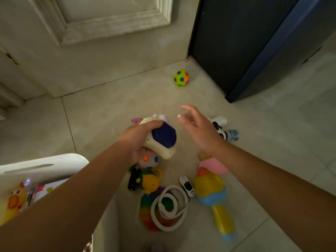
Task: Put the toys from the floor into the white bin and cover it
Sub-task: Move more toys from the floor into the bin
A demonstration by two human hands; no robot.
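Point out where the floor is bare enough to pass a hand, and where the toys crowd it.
Bare tile runs from the left hand out to the door and the multicoloured ball, and also right of the ice-cream toy. Between the white bin and that toy it is crowded: black car, white car, coiled tube.

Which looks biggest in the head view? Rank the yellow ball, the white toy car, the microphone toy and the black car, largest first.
1. Microphone toy, clearly the largest.
2. Black car.
3. White toy car, close to the black car, so that pair is unsure.
4. Yellow ball looks about as small, but it lies farther away, so its rank is unsure.
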